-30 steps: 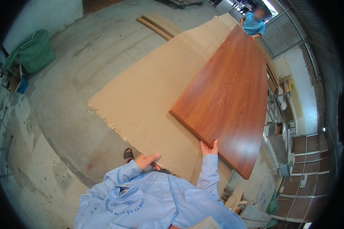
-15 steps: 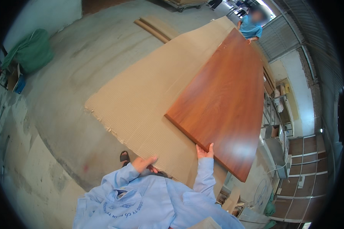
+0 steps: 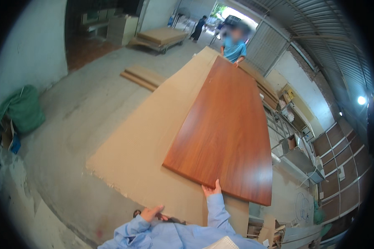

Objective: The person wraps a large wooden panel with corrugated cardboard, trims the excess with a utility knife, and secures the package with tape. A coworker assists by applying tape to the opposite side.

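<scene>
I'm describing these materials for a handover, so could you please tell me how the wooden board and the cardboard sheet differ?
The board is glossy reddish-brown with visible grain; the cardboard is dull, plain tan. The board's near edge is straight and clean; the cardboard's is ragged. The board looks thick; the cardboard looks thin. Both are long and flat.

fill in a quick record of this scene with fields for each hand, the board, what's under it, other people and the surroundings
left hand: at the near edge of the cardboard, firmness of hold unclear
right hand: gripping the near edge of the board, thumb on top
board: reddish-brown, wood grain, shiny
under board: cardboard, showing widely on the left
other people: a co-worker in a blue shirt at the board's far end; a person in dark clothes farther back
surroundings: green sack at left, loaded cart in back
</scene>
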Action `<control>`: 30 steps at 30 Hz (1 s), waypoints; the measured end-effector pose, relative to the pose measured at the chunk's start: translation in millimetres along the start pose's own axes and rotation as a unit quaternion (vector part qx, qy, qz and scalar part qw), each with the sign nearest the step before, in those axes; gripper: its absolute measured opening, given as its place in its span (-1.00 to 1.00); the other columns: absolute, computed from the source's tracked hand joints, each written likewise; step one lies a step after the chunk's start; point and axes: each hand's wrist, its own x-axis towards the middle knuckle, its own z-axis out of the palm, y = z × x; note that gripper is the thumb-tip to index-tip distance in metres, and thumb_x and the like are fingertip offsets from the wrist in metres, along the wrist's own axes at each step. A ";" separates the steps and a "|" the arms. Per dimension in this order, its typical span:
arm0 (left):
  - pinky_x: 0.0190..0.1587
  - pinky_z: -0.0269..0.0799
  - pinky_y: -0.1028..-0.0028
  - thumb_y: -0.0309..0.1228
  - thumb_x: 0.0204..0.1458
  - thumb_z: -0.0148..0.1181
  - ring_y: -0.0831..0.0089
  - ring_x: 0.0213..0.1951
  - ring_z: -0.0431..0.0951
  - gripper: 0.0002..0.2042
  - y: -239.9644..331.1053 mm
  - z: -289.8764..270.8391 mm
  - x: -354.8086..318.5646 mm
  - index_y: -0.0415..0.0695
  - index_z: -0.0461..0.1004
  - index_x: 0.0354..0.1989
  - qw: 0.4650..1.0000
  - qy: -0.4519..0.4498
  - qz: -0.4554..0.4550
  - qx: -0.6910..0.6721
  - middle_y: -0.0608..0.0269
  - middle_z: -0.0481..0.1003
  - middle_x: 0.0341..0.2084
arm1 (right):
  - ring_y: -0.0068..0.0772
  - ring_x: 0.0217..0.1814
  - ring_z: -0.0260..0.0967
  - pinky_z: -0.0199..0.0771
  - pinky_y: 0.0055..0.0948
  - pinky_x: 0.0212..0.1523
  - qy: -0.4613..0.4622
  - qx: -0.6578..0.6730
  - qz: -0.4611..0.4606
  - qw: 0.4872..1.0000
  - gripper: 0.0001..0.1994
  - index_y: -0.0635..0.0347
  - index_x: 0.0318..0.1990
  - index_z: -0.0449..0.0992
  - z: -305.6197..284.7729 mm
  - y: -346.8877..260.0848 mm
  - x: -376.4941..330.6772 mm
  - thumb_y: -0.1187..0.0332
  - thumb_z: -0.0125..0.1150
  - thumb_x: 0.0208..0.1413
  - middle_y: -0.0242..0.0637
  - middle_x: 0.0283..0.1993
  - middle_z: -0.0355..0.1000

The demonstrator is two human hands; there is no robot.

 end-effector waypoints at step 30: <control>-0.30 0.55 0.37 -0.22 0.26 -0.03 0.24 -0.37 0.59 -0.62 5.4 2.7 3.3 -0.38 0.44 -0.09 0.999 -0.027 0.040 -0.014 -0.07 0.56 -0.33 | -0.15 0.05 0.47 0.51 -0.28 -0.01 -0.509 -0.763 -0.045 0.396 -0.52 0.28 0.08 0.43 111.1 43.9 -131.9 0.07 0.21 0.17 -0.03 -0.01 0.49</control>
